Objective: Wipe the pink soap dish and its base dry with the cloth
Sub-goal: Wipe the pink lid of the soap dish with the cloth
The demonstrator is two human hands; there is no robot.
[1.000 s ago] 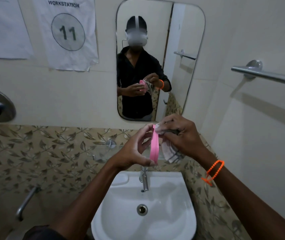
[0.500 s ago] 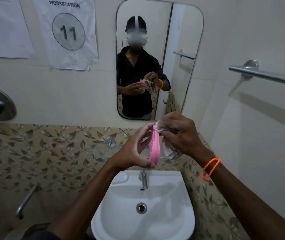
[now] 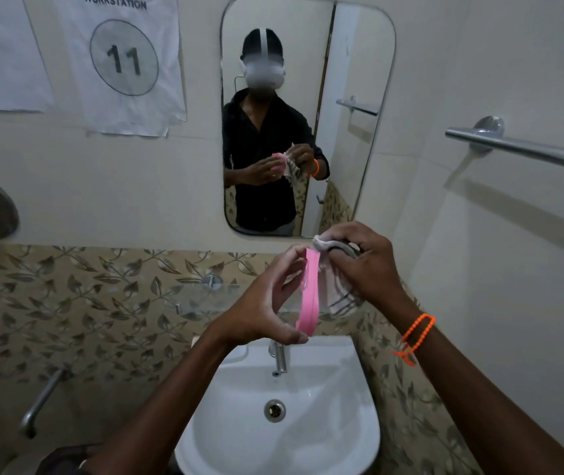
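Two bare forearms reached forward over a white sink [image 3: 352, 437], whose drain [image 3: 274, 410] and tap [image 3: 279, 358] sat directly below the hands. Above the basin the left hand [image 3: 256, 313] held the pink soap dish [image 3: 310, 296] on edge, thumb under its lower end and fingertips [image 3: 290, 257] at its top, clamped on it. Touching the dish's right face, the right hand [image 3: 364, 265] was bunched around a pale striped cloth [image 3: 337, 293], fingers curled shut on the fabric, an orange bead bracelet [image 3: 417, 332] at its wrist. Beyond the hands a glass shelf [image 3: 201, 296] ran along the leaf-patterned tiles. Farther back hung a mirror [image 3: 352, 97], a sheet marked 11 [image 3: 124, 56], and a towel rail [image 3: 527, 149] on the right wall
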